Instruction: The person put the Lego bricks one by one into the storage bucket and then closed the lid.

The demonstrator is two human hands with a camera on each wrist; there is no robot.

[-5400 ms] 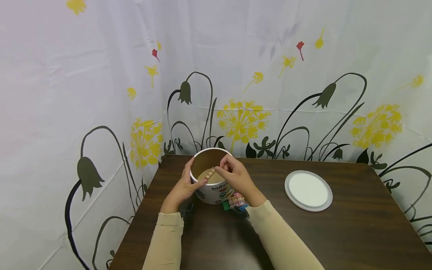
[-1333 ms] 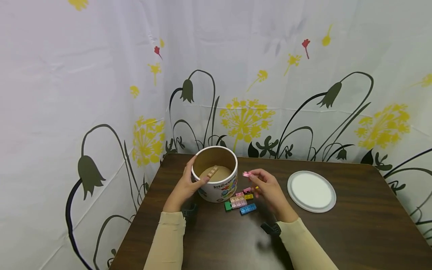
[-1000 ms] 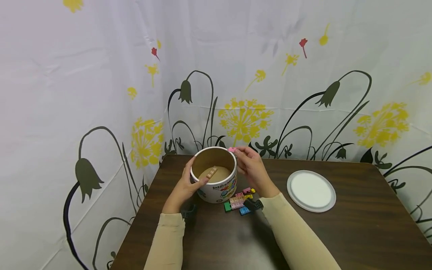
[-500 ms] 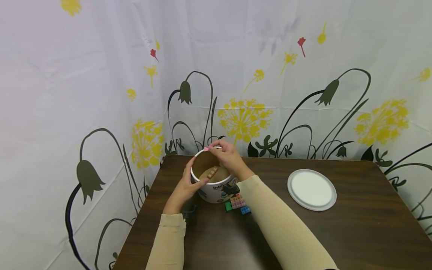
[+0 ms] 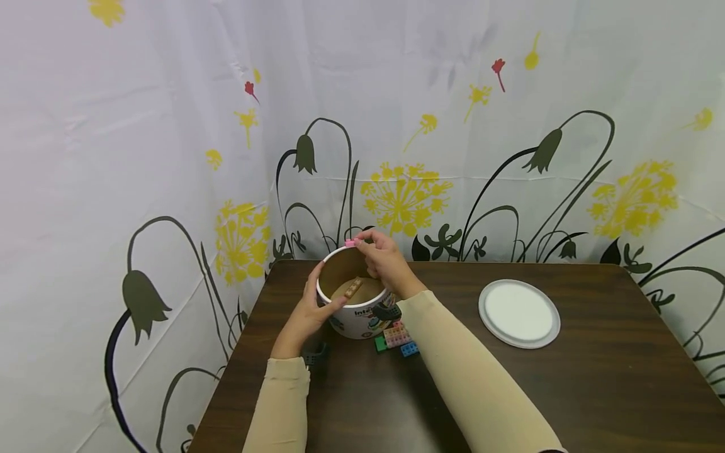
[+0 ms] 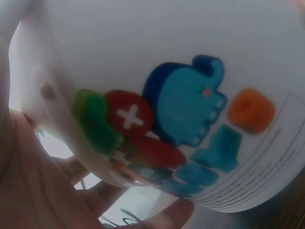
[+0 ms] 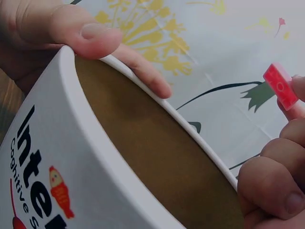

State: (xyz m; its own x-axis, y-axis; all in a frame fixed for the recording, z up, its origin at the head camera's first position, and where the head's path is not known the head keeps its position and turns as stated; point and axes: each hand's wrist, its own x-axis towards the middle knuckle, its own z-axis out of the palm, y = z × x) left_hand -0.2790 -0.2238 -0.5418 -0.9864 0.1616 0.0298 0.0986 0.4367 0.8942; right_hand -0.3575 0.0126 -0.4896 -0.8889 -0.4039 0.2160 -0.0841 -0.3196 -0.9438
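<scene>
A white round bucket (image 5: 347, 324) with printed cartoon pictures is on the table, its open top facing up. My left hand (image 5: 306, 318) grips its left side, thumb over the rim; the left wrist view shows the fingers (image 6: 164, 217) around the printed wall. Inside lies a tan toy brick (image 5: 354, 288), seen just past the left thumb. Between finger and thumb, my right hand (image 5: 387, 263) pinches a small pink toy brick (image 7: 280, 88), which shows above the far rim. The right hand's other fingers (image 7: 271, 167) are curled near the rim.
Several pink, green and blue bricks (image 5: 396, 336) lie in front of the bucket, partly hidden by my right wrist. A round white lid (image 5: 518, 313) rests farther right on the brown table (image 5: 595, 377). Behind the table hangs a flowered curtain (image 5: 442, 63).
My right hand carried the pink brick from right of the bucket leftward to its far rim, and lately rose slightly. The left hand has kept its grip on the bucket.
</scene>
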